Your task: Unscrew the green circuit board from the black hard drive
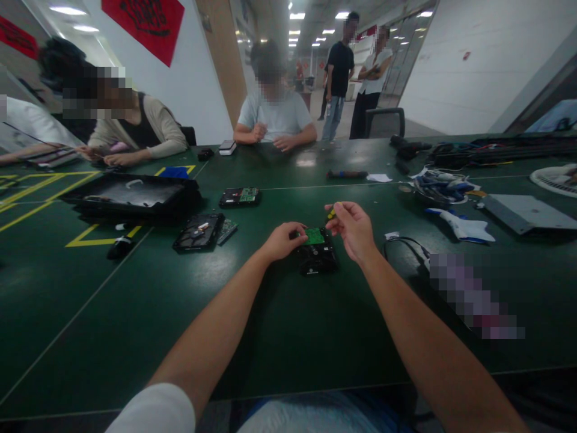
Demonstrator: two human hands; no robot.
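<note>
A black hard drive (318,257) with a green circuit board (314,236) on top lies on the dark green table (288,325) in front of me. My left hand (283,239) rests on the drive's left edge, fingers curled against it. My right hand (353,230) hovers just right of the board, pinching a small yellow-handled screwdriver (331,213) whose tip points down toward the board.
Two more hard drives (199,232) (240,196) and a black tray (130,197) lie to the left. A black cable (406,243), white tools (464,227) and a grey panel (525,211) sit to the right. People sit across the table; two stand in the corridor behind.
</note>
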